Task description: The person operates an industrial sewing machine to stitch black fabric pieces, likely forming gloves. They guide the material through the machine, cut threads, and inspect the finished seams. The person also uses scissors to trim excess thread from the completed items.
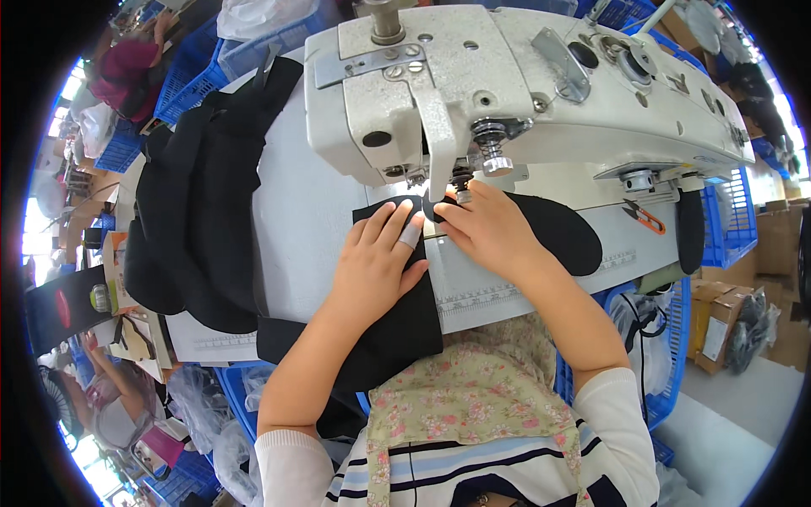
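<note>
Under the head of a white sewing machine (498, 93), two black fabric pieces come together near the needle area. My left hand (380, 258) lies palm down on the left black fabric piece (418, 317), fingers stretched out and tips close to the presser foot. A pale band (410, 235) wraps one of its fingers. With bent fingers, my right hand (490, 228) pinches the edge of the right black fabric piece (562, 232), which has a rounded end. The needle and the exact meeting of the fabrics are partly hidden by the machine and fingers.
A heap of black fabric pieces (203, 194) covers the left of the white table (300, 211). Orange-handled thread snips (649, 220) lie at the right. Blue baskets (676, 346) stand below the table. Other people (127, 72) are at the far left.
</note>
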A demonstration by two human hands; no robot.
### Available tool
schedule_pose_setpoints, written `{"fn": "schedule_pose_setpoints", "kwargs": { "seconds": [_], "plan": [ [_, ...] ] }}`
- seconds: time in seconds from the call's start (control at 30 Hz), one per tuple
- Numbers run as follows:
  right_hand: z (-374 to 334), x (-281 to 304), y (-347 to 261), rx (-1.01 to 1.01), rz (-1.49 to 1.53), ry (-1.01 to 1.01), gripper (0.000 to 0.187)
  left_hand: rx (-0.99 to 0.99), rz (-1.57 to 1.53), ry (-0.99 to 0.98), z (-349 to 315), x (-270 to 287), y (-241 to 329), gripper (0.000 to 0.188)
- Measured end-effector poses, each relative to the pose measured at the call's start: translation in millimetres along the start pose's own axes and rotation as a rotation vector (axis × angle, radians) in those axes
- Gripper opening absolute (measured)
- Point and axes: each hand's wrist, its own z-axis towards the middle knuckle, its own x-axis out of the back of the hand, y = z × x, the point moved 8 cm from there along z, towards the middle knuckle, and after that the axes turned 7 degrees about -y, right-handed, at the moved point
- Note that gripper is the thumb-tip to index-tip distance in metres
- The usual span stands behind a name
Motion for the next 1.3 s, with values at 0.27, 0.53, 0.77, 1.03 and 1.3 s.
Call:
{"fn": "schedule_pose_setpoints", "kwargs": {
  "seconds": [0.27,0.53,0.77,1.03,1.3],
  "plan": [
    [2,4,-2,0.029,-0.002,0.055,0.015,0.02,-0.023,-0.025,3,1,-2,0.06],
    [10,3,7,-0.002,-0.017,-0.044,0.015,0.049,0.028,-0.036,14,1,-11,0.056],
    [10,-2,13,0.021,0.017,-0.004,0.015,0.047,0.029,-0.016,18,-1,-15,0.054],
    [13,-10,19,-0.044,0.092,-0.08,0.013,0.082,0.046,0.06,20,4,-15,0.033],
    [15,-10,20,-0.053,0.1,-0.086,0.011,0.083,0.042,0.076,22,6,-15,0.031]
  ]
}}
